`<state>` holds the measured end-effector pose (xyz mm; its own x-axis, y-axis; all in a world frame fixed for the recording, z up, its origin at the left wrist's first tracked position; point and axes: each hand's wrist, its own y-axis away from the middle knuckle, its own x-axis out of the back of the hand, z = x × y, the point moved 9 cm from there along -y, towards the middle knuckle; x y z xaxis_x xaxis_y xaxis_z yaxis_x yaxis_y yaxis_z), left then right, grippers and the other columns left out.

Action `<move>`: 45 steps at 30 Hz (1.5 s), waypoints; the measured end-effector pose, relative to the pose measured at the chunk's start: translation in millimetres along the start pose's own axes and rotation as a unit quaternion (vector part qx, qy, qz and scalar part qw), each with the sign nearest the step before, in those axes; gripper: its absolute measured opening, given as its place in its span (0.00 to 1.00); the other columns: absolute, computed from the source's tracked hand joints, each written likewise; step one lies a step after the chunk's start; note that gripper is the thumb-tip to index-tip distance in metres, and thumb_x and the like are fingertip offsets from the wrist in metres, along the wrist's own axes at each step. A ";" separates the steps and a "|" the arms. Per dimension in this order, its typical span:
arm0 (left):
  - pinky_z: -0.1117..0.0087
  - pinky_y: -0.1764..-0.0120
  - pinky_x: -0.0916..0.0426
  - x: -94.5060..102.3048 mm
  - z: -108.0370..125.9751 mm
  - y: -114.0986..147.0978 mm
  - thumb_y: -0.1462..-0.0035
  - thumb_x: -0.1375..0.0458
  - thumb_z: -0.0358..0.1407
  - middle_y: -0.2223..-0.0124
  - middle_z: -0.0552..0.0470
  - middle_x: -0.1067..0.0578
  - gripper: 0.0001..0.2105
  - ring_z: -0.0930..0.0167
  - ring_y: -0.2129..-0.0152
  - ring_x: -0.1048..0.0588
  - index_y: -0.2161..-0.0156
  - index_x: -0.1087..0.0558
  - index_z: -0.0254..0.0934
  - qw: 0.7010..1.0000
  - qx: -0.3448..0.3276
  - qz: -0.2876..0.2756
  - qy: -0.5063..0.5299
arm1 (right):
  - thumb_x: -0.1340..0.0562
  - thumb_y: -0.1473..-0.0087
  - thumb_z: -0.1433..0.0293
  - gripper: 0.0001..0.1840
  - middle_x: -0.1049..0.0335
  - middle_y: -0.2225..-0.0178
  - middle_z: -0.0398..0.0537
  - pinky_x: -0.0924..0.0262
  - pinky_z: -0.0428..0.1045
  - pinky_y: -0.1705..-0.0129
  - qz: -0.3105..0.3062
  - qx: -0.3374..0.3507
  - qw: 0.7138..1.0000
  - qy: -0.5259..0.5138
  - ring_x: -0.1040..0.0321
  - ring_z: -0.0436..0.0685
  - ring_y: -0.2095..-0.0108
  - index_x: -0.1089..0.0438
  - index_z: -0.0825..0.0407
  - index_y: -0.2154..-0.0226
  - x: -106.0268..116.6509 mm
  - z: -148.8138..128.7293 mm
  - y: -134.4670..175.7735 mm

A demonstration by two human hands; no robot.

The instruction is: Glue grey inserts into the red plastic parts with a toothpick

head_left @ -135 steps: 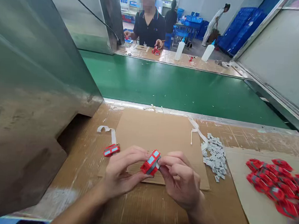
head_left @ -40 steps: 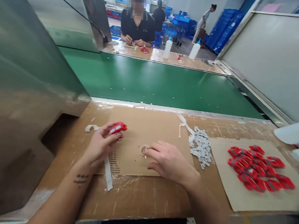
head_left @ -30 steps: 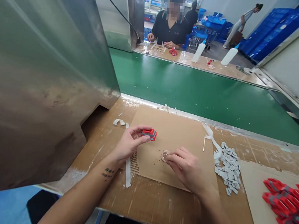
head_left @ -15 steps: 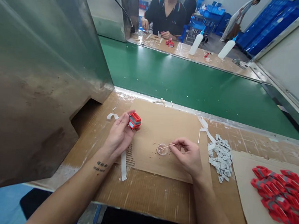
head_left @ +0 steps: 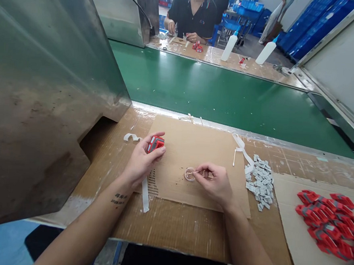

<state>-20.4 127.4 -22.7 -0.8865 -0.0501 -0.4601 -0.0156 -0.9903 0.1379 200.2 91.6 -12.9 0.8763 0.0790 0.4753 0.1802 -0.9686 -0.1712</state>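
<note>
With a red part [head_left: 155,143] gripped in the left hand [head_left: 141,162] above the bench [head_left: 170,229], a stick [head_left: 198,173] pinched in the right hand [head_left: 214,182] is dipped in the glue ring [head_left: 189,174]; careful application to the part is judged next.

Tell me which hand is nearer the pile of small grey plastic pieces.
Right. The right hand, pinching a thin stick, lies just left of the pile of small grey plastic pieces. The left hand, holding a small red toy car, is farther left.
</note>
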 end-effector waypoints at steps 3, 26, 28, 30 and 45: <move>0.82 0.73 0.32 -4.7 10.4 3.6 0.52 0.29 0.30 0.65 0.56 0.25 0.25 0.79 0.74 0.29 0.48 0.29 0.39 0.992 -0.081 -0.019 -0.091 | 0.32 0.47 0.69 0.04 0.28 0.76 0.42 0.43 0.45 0.75 0.031 -0.017 0.998 -0.045 0.38 0.48 0.77 0.27 0.52 0.71 13.6 2.1 0.3; 0.72 0.69 0.34 -67.8 9.1 48.0 0.48 0.29 0.33 0.68 0.52 0.22 0.11 0.74 0.73 0.26 0.59 0.20 0.36 0.875 -0.255 -0.152 -0.383 | 0.33 0.48 0.82 0.11 0.27 0.70 0.41 0.34 0.45 0.65 0.101 0.099 0.950 -0.278 0.30 0.49 0.67 0.28 0.49 0.67 23.1 -43.7 12.6; 0.72 0.69 0.33 -68.0 8.6 48.2 0.47 0.30 0.33 0.68 0.52 0.21 0.10 0.74 0.73 0.26 0.59 0.20 0.36 0.875 -0.253 -0.153 -0.383 | 0.33 0.48 0.81 0.11 0.27 0.70 0.41 0.36 0.45 0.67 0.096 0.100 0.954 -0.264 0.30 0.50 0.68 0.28 0.49 0.67 21.9 -44.3 12.5; 0.72 0.69 0.33 -68.6 9.0 48.9 0.47 0.30 0.32 0.68 0.51 0.21 0.10 0.73 0.73 0.25 0.59 0.20 0.36 0.876 -0.253 -0.154 -0.380 | 0.33 0.48 0.81 0.11 0.26 0.70 0.42 0.37 0.46 0.68 0.092 0.102 0.957 -0.257 0.31 0.50 0.69 0.28 0.49 0.67 20.9 -44.9 12.9; 0.73 0.70 0.33 -69.8 16.5 49.0 0.47 0.30 0.32 0.68 0.51 0.21 0.10 0.73 0.73 0.26 0.58 0.20 0.35 0.872 -0.269 -0.149 -0.381 | 0.32 0.46 0.79 0.10 0.26 0.71 0.42 0.37 0.48 0.68 0.097 0.101 0.963 -0.231 0.31 0.51 0.68 0.28 0.48 0.67 26.2 -43.7 14.1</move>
<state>33.1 84.5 30.7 -0.9330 0.1177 0.3401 -0.2607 -0.8726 -0.4131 206.2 69.7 34.8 0.9991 0.0417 -0.0091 0.0345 -0.9141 -0.4040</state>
